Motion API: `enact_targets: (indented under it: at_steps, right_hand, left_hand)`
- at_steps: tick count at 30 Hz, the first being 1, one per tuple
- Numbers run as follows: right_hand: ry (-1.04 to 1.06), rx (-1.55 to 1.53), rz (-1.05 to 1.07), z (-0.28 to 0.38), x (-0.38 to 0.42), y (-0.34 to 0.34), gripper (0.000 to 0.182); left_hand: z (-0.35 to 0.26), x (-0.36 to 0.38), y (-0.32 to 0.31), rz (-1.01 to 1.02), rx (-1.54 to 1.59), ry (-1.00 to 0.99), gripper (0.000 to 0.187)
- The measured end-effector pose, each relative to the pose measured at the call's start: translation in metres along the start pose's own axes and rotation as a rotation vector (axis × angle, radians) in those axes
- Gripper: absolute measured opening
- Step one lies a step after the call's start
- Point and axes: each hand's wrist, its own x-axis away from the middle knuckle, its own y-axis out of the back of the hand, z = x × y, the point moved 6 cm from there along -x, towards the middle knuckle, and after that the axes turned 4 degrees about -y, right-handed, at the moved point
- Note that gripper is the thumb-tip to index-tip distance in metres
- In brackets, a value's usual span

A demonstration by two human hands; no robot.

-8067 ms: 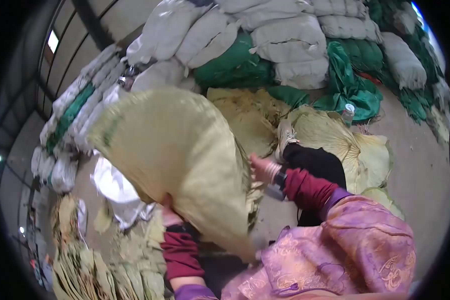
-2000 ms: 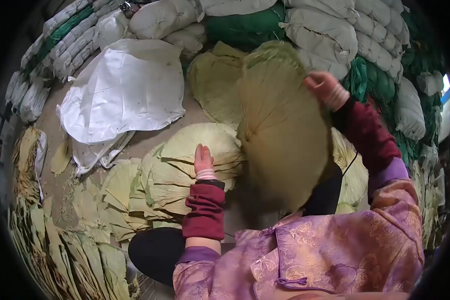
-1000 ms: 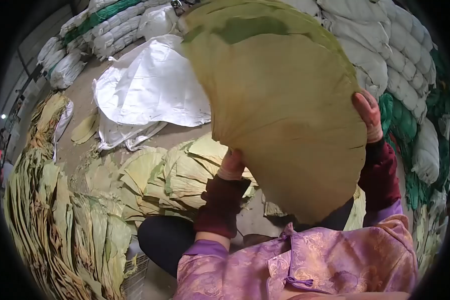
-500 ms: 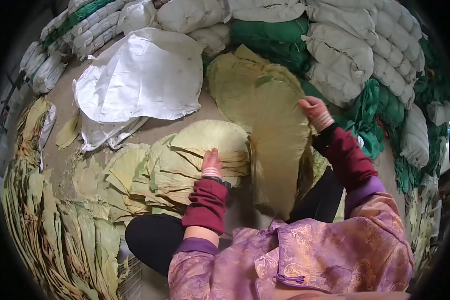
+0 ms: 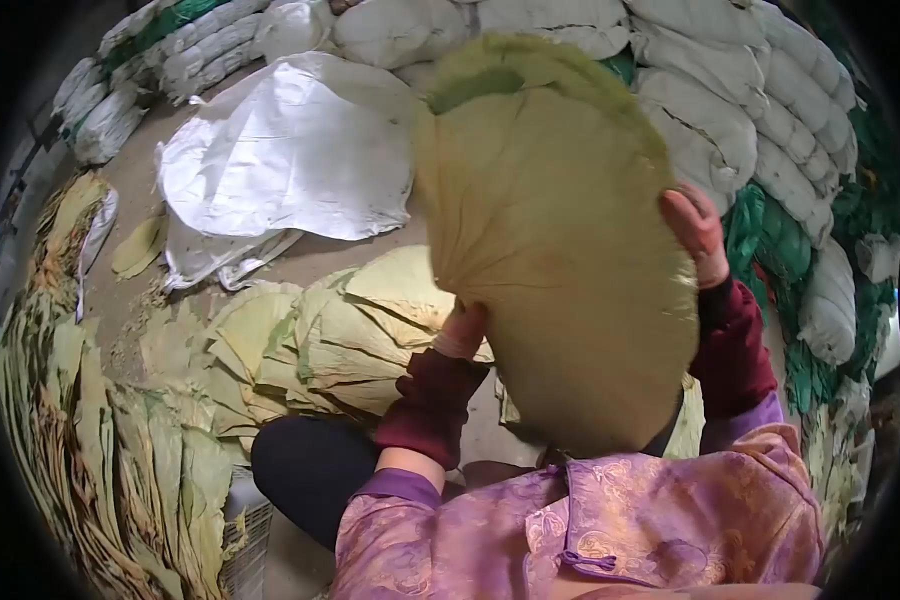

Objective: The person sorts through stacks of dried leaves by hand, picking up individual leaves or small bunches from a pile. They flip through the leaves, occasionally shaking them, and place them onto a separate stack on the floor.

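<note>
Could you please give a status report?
Left grip holding dried lotus leaves at lower left; right grip at their right edge. Leaves spread wide. No obstruction visible.

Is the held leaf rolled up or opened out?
Opened out: the leaf shows a broad face with fanning veins; cannot tell how many layers.

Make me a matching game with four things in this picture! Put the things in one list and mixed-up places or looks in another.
Things
1. Raised leaves
2. White sheet
3. Jacket
4. White sacks

Places and looks
A. Piled up at the back
B. Gripped by the left hand, with the right hand at their edge
C. Pink and purple, patterned
D. Spread over the floor

Right pairs: 1-B, 2-D, 3-C, 4-A
</note>
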Motion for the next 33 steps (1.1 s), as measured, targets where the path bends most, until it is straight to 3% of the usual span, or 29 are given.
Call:
enact_targets:
  at_steps: [1, 2, 4, 5, 7, 8, 9, 11, 13, 15, 17, 19, 24, 29, 31, 33]
  right_hand:
    - [0.099, 0.021, 0.003, -0.002, 0.001, 0.011, 0.015]
    - [0.038, -0.083, -0.006, -0.006, 0.004, 0.015, 0.015]
    - [-0.015, -0.189, -0.006, -0.023, 0.006, 0.034, 0.015]
    - [-0.071, -0.128, 0.025, -0.055, 0.002, 0.053, 0.016]
    - [-0.149, 0.04, 0.013, -0.131, -0.001, 0.078, 0.02]
    - [-0.243, 0.062, 0.012, -0.174, 0.007, 0.085, 0.019]
    - [-0.342, 0.081, 0.006, -0.203, 0.022, 0.09, 0.019]
    - [0.001, 0.323, -0.235, -0.184, 0.051, 0.067, 0.028]
    - [0.476, 0.856, -0.267, -0.119, 0.075, 0.012, 0.044]
    - [0.597, 0.836, -0.067, -0.082, 0.094, -0.044, 0.05]
    - [0.624, 0.828, 0.085, -0.086, 0.101, -0.079, 0.052]
    - [0.593, 0.816, 0.092, -0.105, 0.1, -0.101, 0.053]
    - [0.57, 0.728, 0.202, -0.162, 0.116, -0.141, 0.022]
    - [0.576, 0.615, 0.254, -0.18, 0.119, -0.149, 0.018]
    - [0.545, 0.567, 0.341, -0.184, 0.116, -0.153, 0.019]
    - [0.521, 0.585, 0.367, -0.187, 0.112, -0.155, 0.022]
  left_hand:
    - [-0.01, -0.006, 0.01, 0.028, -0.021, -0.045, 0.073]
    - [-0.025, -0.012, 0.016, 0.056, -0.04, -0.09, 0.074]
    - [-0.089, -0.002, -0.012, 0.148, 0.307, -0.064, 0.071]
    - [-0.101, -0.001, -0.011, 0.15, 0.301, -0.07, 0.071]
    - [-0.118, -0.001, -0.002, 0.003, -0.139, -0.111, 0.049]
    - [-0.143, 0.005, -0.021, -0.036, -0.521, -0.167, 0.042]
    - [-0.145, 0.006, -0.032, -0.019, -0.525, -0.153, 0.042]
    - [-0.134, 0.006, -0.045, -0.089, -0.42, -0.02, 0.036]
    - [-0.129, 0.01, -0.056, -0.072, -0.371, 0.021, 0.035]
    - [-0.118, 0.016, -0.046, -0.076, -0.863, 0.271, 0.033]
    - [-0.103, 0.024, -0.042, -0.022, -0.811, 0.25, 0.031]
    - [-0.074, 0.033, -0.013, 0.051, -0.926, 0.343, 0.034]
    - [-0.05, 0.06, 0.011, 0.066, -0.93, 0.49, 0.045]
    - [-0.036, 0.074, 0.052, 0.121, -1.046, 0.42, 0.061]
    - [-0.051, 0.076, 0.038, 0.162, -1.622, 0.517, 0.06]
    - [-0.06, 0.075, 0.024, 0.163, -1.618, 0.521, 0.058]
